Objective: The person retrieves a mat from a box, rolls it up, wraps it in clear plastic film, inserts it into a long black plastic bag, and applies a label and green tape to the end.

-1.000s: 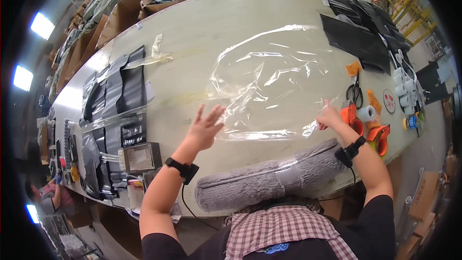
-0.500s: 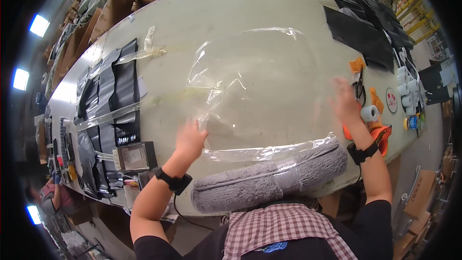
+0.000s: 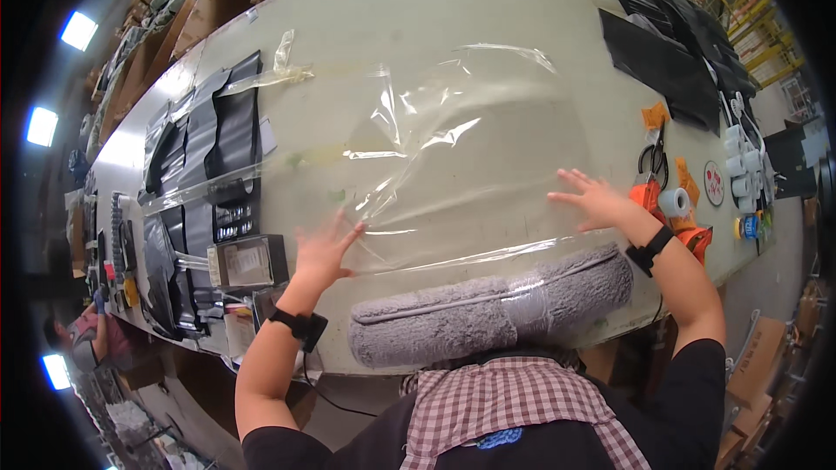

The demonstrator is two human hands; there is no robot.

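Note:
A clear plastic sheet or bag [image 3: 488,152] lies spread on the pale table, creased toward its left side. My left hand [image 3: 324,251] is at its lower left corner, fingers spread and partly blurred. Over the sheet's right edge, my right hand [image 3: 596,200] has its fingers stretched apart and grips nothing. Whether either palm presses on the plastic I cannot tell. Between me and the sheet lies a rolled grey fluffy mat [image 3: 435,318], with a clear band wrapped round its middle. Each wrist wears a black strap.
Black plastic bags [image 3: 231,139] lie at left, crossed by clear tape strips, beside a clear-topped box [image 3: 248,263]. On the right are scissors [image 3: 653,157], a white roll [image 3: 674,202], an orange tape dispenser [image 3: 694,241] and more black bags [image 3: 657,65]. A person [image 3: 100,335] stands far left.
My right hand has moved left and down onto the sheet's right side. My left hand has opened and shifted slightly left. The sheet's near edge lies flatter, with creases shifted.

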